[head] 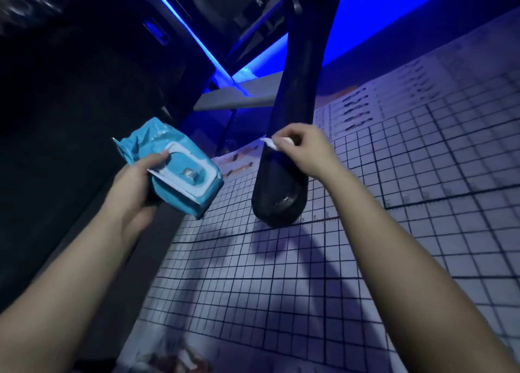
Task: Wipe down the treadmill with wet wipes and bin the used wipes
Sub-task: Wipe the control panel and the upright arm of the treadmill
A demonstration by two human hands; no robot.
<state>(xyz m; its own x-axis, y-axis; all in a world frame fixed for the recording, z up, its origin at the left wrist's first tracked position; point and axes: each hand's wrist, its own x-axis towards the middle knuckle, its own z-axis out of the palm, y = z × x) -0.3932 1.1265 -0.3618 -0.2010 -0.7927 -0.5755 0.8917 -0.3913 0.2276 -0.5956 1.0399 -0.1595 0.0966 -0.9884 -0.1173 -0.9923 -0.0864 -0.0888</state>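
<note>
My right hand (306, 150) pinches a small bunched wet wipe (268, 143) between thumb and fingertips and holds it against the left side of the dark treadmill handrail (292, 96), a little above its rounded end. My left hand (135, 181) grips the blue wipe pack (180, 170) from beneath, thumb on its white lid, out over the left edge of the gridded floor mat (365, 232). The wipe is so balled up that little of it meets the rail. I judge it may skid off the curve or slip from my pinch and drop onto the mat. The lid looks lifted, so the pack, tilted as it is, could dry out or shed a sheet. The light is dim and blue, and I cannot tell which parts of the rail are wet or clean. The top of the rail runs out of frame, the treadmill deck (70, 119) to the left is nearly black, and I see no bin anywhere
</note>
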